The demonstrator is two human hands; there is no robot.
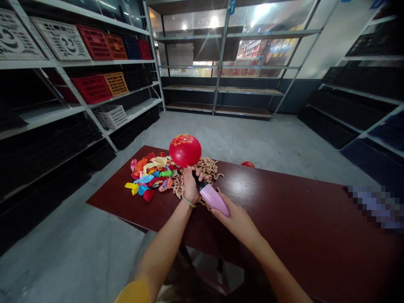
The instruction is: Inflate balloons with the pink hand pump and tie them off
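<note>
My left hand (190, 187) is closed around the neck of an inflated red balloon (185, 150) with a gold pattern, at the black nozzle end of a hand balloon pump. The fingers hide where balloon and nozzle meet. My right hand (235, 214) grips the pump's pink-purple body (214, 198) at its lower end. On the dark red-brown table (271, 202), left of my hands, lies a heap of limp balloons (151, 172) in many colours. Beneath and behind my left hand is a pile of tan curled pieces (206, 169).
Another red, patterned round thing (248, 164) shows just past the table's far edge. Metal shelving with crates (94, 88) runs along the left, and a further shelf (217, 90) stands at the back. Dark bins line the right-hand shelves (362, 88). A pixelated patch covers the table's right end.
</note>
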